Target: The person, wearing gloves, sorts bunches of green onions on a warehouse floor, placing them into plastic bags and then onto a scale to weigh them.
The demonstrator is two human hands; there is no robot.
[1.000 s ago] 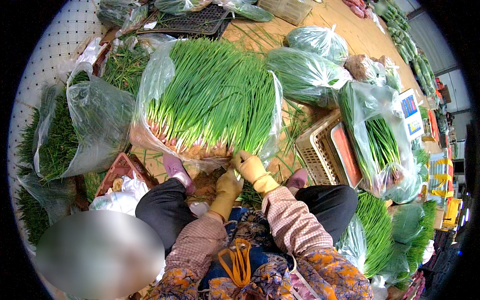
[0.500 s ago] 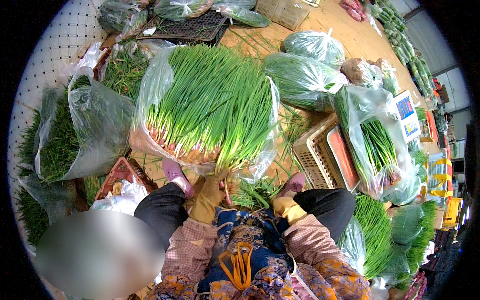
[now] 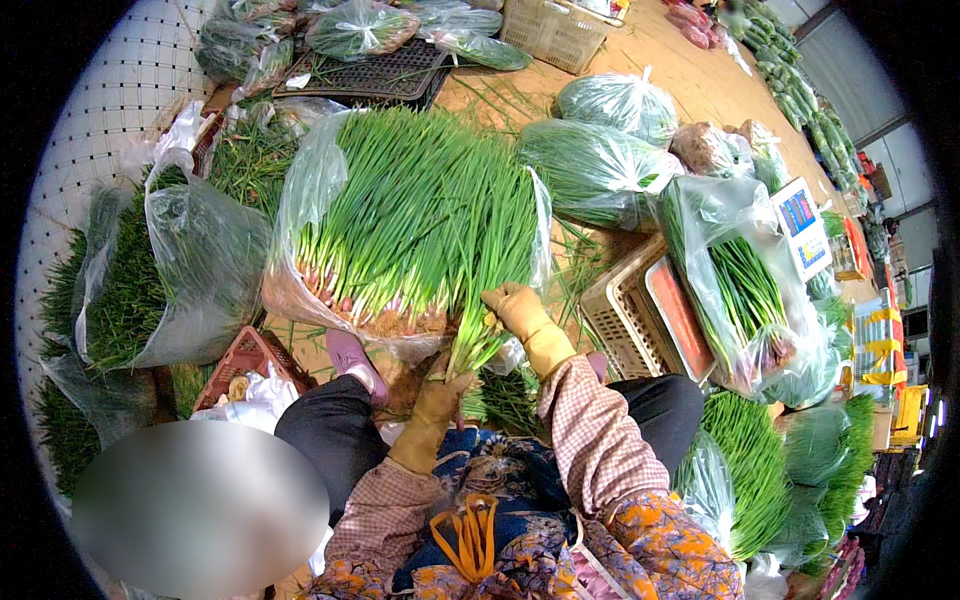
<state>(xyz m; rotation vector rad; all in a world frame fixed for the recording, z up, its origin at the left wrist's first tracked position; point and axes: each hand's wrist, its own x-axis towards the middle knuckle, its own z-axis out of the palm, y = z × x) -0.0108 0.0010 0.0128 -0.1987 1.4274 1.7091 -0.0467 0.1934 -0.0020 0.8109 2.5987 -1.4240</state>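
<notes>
My left hand, in a yellow glove, grips the lower stems of a small bunch of green onions in front of me. My right hand, gloved the same way, has its fingers closed on the leaves higher up that bunch. Just beyond both hands, a large open clear plastic bag holds upright-packed green onions with pale, pinkish root ends toward me. Loose green trimmings lie below my hands.
Bagged greens sit at the left and back right. A red crate is left; a beige crate, a scale display and another bagged bunch are right. A black crate lies behind on the tan floor.
My right hand has risen from beside my right knee half a second ago up to the bunch's leaves and closed on them. My left hand still holds the bunch, tilted more rightward.
</notes>
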